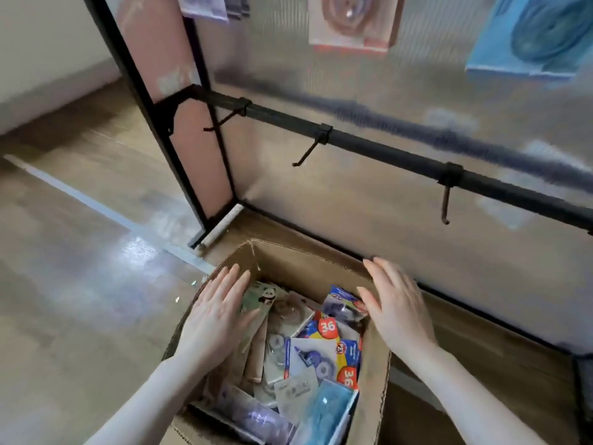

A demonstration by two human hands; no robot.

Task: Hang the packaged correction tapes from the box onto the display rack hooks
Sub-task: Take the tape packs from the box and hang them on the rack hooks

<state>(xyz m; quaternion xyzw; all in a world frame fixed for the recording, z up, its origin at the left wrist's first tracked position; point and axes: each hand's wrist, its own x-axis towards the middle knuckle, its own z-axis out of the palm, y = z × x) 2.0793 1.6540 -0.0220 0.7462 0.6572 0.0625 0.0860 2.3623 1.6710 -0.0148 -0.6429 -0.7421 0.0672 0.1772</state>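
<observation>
Correction tapes (324, 351) in their packages are all still piled loose in the cardboard box (308, 261), which sits open on the wood floor (80, 284) right at the foot of the display rack (385, 152). Mixed bag in there: a couple of blue/yellow cards with a red "36" sticker (327, 326), a green panda-print one (263, 298) up at the left, some clear blister packs in the middle, and a light blue pack (330, 409) at the near end. They lie overlapped at all angles.

Left hand (218, 319) is over the left wall of the box, fingers straight and together, palm down, thumb just over the panda pack. Can't tell if it's actually pressing on the rim. Right hand (398, 303) is over the right wall, fingers also stretched out flat, thumb dipping toward the packs inside. Neither hand has hold of anything.

On the rack, the lower black bar has three bare hooks (305, 154) sticking out. Higher up, a pink package (353, 24) and a blue package (529, 36) hang in front of the ribbed translucent panel, both pretty blurry.
</observation>
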